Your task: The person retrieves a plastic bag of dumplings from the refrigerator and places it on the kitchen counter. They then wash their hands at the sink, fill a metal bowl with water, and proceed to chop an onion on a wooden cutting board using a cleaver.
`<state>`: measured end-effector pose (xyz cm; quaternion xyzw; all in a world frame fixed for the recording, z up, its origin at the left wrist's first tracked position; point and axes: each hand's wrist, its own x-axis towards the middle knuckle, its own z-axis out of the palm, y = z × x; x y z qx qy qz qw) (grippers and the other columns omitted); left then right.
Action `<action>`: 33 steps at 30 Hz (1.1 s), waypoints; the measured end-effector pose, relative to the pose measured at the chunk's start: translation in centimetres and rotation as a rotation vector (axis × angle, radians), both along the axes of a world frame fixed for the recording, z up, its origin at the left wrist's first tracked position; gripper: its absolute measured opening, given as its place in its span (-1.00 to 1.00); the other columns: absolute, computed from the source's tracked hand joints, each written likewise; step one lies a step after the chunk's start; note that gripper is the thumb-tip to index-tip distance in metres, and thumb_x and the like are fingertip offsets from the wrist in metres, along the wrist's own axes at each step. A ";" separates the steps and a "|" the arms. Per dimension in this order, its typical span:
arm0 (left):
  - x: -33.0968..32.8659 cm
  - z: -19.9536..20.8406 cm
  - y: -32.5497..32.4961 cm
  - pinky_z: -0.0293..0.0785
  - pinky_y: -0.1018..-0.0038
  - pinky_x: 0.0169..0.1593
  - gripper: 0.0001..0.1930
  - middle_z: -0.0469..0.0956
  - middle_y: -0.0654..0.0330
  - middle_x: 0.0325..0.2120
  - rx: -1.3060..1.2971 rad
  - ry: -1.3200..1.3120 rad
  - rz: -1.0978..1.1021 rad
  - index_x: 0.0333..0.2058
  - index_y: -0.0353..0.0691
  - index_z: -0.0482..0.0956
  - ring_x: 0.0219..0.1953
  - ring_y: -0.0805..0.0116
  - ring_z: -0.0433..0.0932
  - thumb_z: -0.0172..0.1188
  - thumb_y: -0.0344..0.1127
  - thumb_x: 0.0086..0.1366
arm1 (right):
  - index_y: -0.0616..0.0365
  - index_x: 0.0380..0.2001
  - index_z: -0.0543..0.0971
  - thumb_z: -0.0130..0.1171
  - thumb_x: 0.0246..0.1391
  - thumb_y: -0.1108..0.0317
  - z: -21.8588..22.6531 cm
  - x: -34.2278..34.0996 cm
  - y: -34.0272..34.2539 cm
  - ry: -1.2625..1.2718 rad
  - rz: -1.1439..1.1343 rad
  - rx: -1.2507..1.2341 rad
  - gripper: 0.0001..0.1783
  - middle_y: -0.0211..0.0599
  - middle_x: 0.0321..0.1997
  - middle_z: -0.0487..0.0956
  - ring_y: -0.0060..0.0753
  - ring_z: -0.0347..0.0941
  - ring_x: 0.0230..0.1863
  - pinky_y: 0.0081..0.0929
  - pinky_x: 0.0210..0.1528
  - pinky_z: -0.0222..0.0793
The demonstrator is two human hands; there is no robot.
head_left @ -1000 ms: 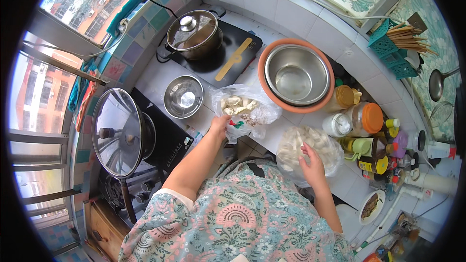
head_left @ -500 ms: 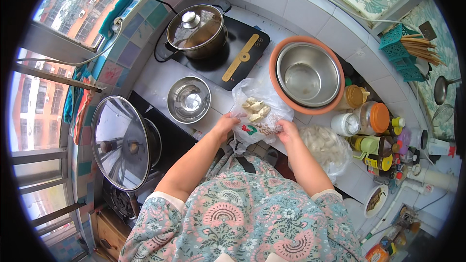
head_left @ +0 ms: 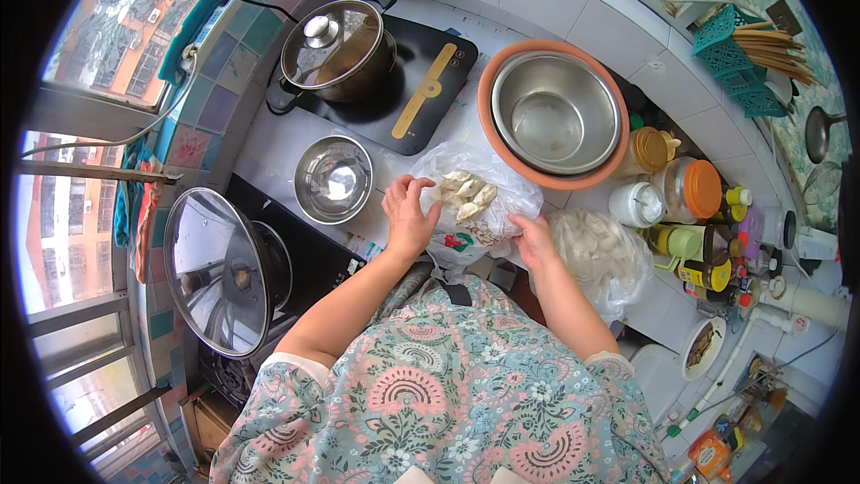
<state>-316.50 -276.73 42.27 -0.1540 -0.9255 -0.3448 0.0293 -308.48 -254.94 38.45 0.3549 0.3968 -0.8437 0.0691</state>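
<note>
Several pale dumplings [head_left: 466,195], probably raw, in crumpled clear bag [head_left: 502,181].

Bare counter [head_left: 269,152] left of small bowl [head_left: 333,178], jars [head_left: 690,188] seemingly crowding right

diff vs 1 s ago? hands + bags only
The right hand left the second bag on the right and moved left to grip the edge of the dumpling bag. The left hand stayed on that bag's left side, so both hands now hold it open. The small bowl, big bowl and lidded pot stayed put.
</note>
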 end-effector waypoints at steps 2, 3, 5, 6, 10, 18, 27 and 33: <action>-0.3 0.4 1.6 0.33 0.27 -0.12 -0.89 0.45 0.23 -0.34 0.010 -0.062 -0.209 -0.39 -0.10 0.55 -0.25 0.10 0.42 0.24 -0.35 0.05 | 0.19 0.09 0.28 0.08 -0.05 0.55 1.2 -0.1 -0.4 0.007 -0.017 0.019 -0.45 -0.24 0.04 0.44 -0.29 0.39 0.05 -0.31 0.05 0.32; -0.4 0.1 2.7 0.41 0.29 -0.26 -0.87 0.50 0.20 -0.41 0.074 -0.284 -0.217 -0.38 -0.12 0.55 -0.38 0.13 0.51 0.23 -0.31 0.06 | 0.17 0.10 0.27 0.09 -0.05 0.55 1.4 -0.1 -0.5 0.010 -0.024 0.029 -0.44 -0.24 0.05 0.43 -0.29 0.38 0.06 -0.32 0.06 0.31; -0.2 -1.3 4.5 0.44 0.29 -0.37 -0.85 0.52 0.17 -0.42 -0.056 -0.166 -0.238 -0.36 -0.14 0.54 -0.43 0.13 0.55 0.20 -0.27 0.09 | 0.15 0.10 0.25 0.10 -0.05 0.54 0.9 0.1 -0.3 0.009 0.001 0.053 -0.42 -0.26 0.05 0.42 -0.32 0.37 0.05 -0.33 0.05 0.30; -0.3 -1.7 5.1 0.45 0.29 -0.36 -0.85 0.52 0.18 -0.42 -0.138 -0.174 -0.242 -0.36 -0.13 0.53 -0.41 0.13 0.55 0.19 -0.25 0.09 | 0.14 0.11 0.23 0.11 -0.05 0.53 0.8 0.2 -0.2 0.008 0.010 0.067 -0.41 -0.27 0.05 0.42 -0.34 0.36 0.05 -0.34 0.04 0.30; -0.5 -2.5 6.8 0.47 0.27 -0.34 -0.84 0.53 0.18 -0.42 -0.336 -0.113 -0.275 -0.37 -0.13 0.50 -0.39 0.11 0.56 0.16 -0.22 0.10 | 0.14 0.11 0.23 0.15 -0.06 0.51 1.0 0.5 0.0 -0.001 0.038 0.063 -0.39 -0.31 0.02 0.42 -0.37 0.36 0.03 -0.37 0.00 0.30; -0.6 -3.1 8.4 0.47 0.24 -0.25 -0.83 0.53 0.08 -0.37 -0.427 -0.141 -0.251 -0.37 -0.21 0.47 -0.29 0.10 0.56 0.10 -0.26 0.11 | 0.11 0.10 0.25 0.18 -0.07 0.49 1.2 0.3 0.1 -0.004 0.031 0.090 -0.39 -0.32 -0.01 0.43 -0.39 0.39 -0.02 -0.37 -0.06 0.34; -1.1 -3.7 7.3 0.45 0.23 -0.26 -0.89 0.51 0.13 -0.37 -0.222 -0.064 -0.290 -0.39 -0.19 0.46 -0.29 0.10 0.52 0.13 -0.37 0.06 | 0.12 0.09 0.27 0.17 0.00 0.44 0.8 0.5 1.3 0.008 0.005 0.075 -0.45 -0.33 -0.03 0.45 -0.41 0.41 -0.06 -0.35 -0.11 0.37; -3.6 -3.9 2.5 0.40 0.26 -0.04 -0.59 0.44 0.03 -0.13 -0.193 -0.141 -0.153 -0.09 -0.22 0.40 -0.07 0.03 0.41 0.13 -0.46 0.00 | 0.14 0.12 0.25 0.15 0.05 0.42 1.4 0.3 1.2 -0.028 0.052 0.128 -0.45 -0.32 0.01 0.43 -0.40 0.38 -0.01 -0.34 -0.08 0.35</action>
